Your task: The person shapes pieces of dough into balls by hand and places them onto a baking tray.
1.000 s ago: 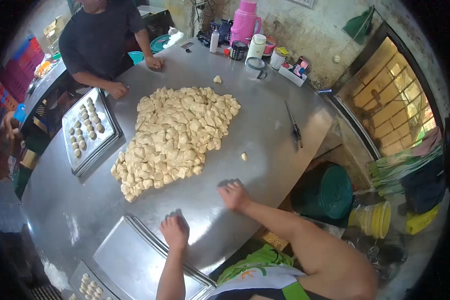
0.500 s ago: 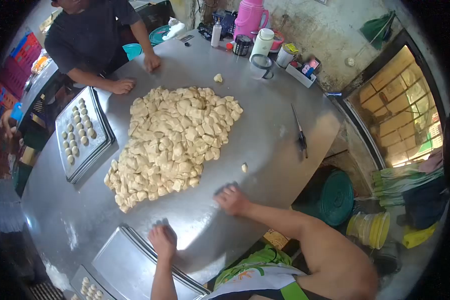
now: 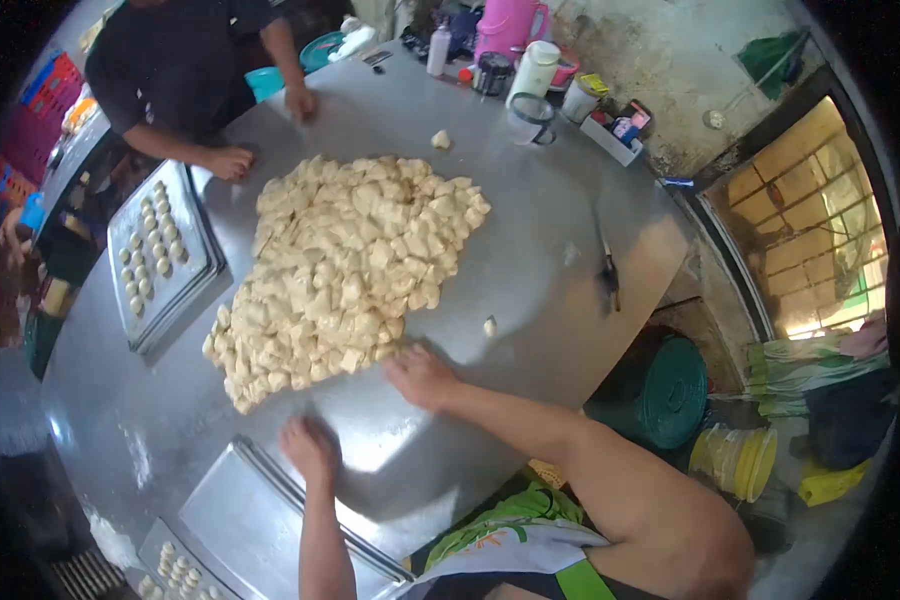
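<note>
A wide heap of pale cut dough pieces [image 3: 340, 270] covers the middle of the metal table. At its near edge is my right hand [image 3: 422, 378], palm down, fingers stretched out to the closest pieces. My left hand [image 3: 310, 448] is low over the tabletop, beside the corner of an upside-down or bare baking tray [image 3: 240, 510]; it is blurred, and whatever may be under its palm is hidden. One loose dough piece [image 3: 490, 327] lies right of the heap, and another dough piece [image 3: 441, 140] sits beyond it.
Dough balls stand in rows on a stacked tray [image 3: 180, 245] at left, near a co-worker's hand [image 3: 230, 163]. A knife [image 3: 608, 265] lies at right. Along the wall are a pink jug [image 3: 505, 30], a clear cup [image 3: 530, 120] and a small box [image 3: 615, 135]. More dough balls occupy a tray [image 3: 155, 545] bottom left.
My right hand has moved left and forward to the heap's near edge. My left hand has shifted slightly forward and left. The view has tilted a little.
</note>
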Available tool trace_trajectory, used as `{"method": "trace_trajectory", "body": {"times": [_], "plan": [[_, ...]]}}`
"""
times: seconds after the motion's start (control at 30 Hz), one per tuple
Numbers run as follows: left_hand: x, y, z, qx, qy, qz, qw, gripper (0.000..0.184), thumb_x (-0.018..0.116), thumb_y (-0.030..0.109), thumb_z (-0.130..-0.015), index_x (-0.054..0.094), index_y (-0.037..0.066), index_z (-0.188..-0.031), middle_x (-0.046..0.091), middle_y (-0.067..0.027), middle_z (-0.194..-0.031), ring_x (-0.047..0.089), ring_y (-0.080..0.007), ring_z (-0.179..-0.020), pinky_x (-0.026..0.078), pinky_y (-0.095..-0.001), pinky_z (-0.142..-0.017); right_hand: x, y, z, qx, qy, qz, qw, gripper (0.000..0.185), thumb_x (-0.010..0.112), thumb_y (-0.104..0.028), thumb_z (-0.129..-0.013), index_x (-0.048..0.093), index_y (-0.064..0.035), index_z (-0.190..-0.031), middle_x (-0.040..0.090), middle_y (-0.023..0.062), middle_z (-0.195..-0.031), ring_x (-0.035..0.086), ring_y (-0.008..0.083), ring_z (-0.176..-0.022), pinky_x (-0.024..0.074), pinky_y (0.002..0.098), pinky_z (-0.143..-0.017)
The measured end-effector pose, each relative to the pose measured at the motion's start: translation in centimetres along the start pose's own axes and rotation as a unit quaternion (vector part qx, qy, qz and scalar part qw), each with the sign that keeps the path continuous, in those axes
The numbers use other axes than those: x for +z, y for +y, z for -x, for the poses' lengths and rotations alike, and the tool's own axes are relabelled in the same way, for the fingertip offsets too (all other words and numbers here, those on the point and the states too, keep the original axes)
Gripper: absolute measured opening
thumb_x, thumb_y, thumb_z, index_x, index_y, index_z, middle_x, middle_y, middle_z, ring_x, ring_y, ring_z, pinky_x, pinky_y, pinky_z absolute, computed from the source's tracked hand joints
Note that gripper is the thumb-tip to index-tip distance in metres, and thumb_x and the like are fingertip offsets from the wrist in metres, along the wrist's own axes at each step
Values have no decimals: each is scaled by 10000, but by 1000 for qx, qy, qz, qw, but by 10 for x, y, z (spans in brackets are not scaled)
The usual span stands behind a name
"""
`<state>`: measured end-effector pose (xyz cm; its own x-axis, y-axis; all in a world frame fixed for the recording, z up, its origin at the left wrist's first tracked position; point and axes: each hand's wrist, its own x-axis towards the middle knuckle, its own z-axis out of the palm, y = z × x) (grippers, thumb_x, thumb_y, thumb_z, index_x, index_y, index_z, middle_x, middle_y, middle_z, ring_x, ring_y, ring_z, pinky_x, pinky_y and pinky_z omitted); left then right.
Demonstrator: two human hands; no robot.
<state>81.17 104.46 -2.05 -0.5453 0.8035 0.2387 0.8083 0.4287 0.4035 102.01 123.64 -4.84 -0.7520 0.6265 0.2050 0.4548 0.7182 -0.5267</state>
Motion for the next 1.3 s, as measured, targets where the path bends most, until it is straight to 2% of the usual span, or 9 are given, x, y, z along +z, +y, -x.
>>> {"method": "trace_trajectory", "body": {"times": [0.1,0.17,0.47,0.73,0.9,1.03,1.1,1.27,1.3], "plan": [[34,11,-25,-59,94,-4,994,172,566,193,-926,656,53,-884,649,-202,-825,608,-426,-833,440,-567,-793,8,-34,-22,58,103,9,993,216,669,-301,-915,671,-85,-924,677,160,-933,610,388,-917,488,503,-744],[22,18,-11,-41,-25,-5,999,170,583,201,-895,656,73,-810,653,-203,-839,618,-424,-851,454,-547,-790,-17,-50,-7,119,-30,-44,992,233,717,-307,-868,672,-79,-886,676,184,-923,615,395,-919,486,517,-741],[-94,-33,93,-35,-60,288,955,364,645,-51,-817,627,2,-1177,587,-211,-1214,594,-394,-1106,513,-434,-937,-6,-157,41,97,-66,-139,983,298,708,-76,-776,668,-50,-1069,643,149,-1044,598,366,-1094,469,463,-915],[-167,-167,90,-104,79,141,981,351,720,53,-867,622,22,-1202,591,-211,-1213,583,-378,-1118,491,-433,-944,107,-333,-52,-221,-14,-40,974,232,760,-163,-750,707,-137,-975,670,26,-913,604,249,-1015,348,466,-922],[-157,-199,93,-101,35,132,986,386,739,162,-871,630,37,-1220,610,-224,-1224,561,-395,-1154,437,-470,-1011,120,-320,-66,-218,-43,-41,974,183,745,-173,-791,697,-136,-964,664,45,-933,604,256,-999,371,468,-895],[-161,-275,163,-356,203,-74,909,580,674,450,-901,608,9,-1271,600,-259,-1261,525,-427,-1222,401,-521,-1058,63,-251,-78,-148,3,-8,989,195,752,-207,-820,676,-125,-980,637,70,-957,592,278,-1032,400,477,-870],[-186,-281,178,-544,12,8,839,659,640,491,-921,571,-29,-1319,586,-277,-1281,525,-411,-1241,415,-528,-1045,54,-208,-99,-117,7,17,993,204,754,-206,-820,667,-120,-983,629,76,-954,589,290,-1034,403,492,-872],[-183,-230,146,-568,20,-116,814,575,679,403,-925,585,-7,-1316,605,-263,-1253,575,-400,-1176,450,-510,-1002,50,-148,-123,-104,57,-22,993,222,731,-168,-827,630,-80,-1004,625,113,-934,598,358,-966,442,511,-880],[-170,-219,134,-432,139,-120,883,496,698,335,-921,606,17,-1291,617,-246,-1238,585,-389,-1162,460,-497,-986,49,-140,-118,-109,37,-73,991,230,733,-167,-842,628,-69,-1022,624,111,-915,602,367,-958,446,512,-884]]}}
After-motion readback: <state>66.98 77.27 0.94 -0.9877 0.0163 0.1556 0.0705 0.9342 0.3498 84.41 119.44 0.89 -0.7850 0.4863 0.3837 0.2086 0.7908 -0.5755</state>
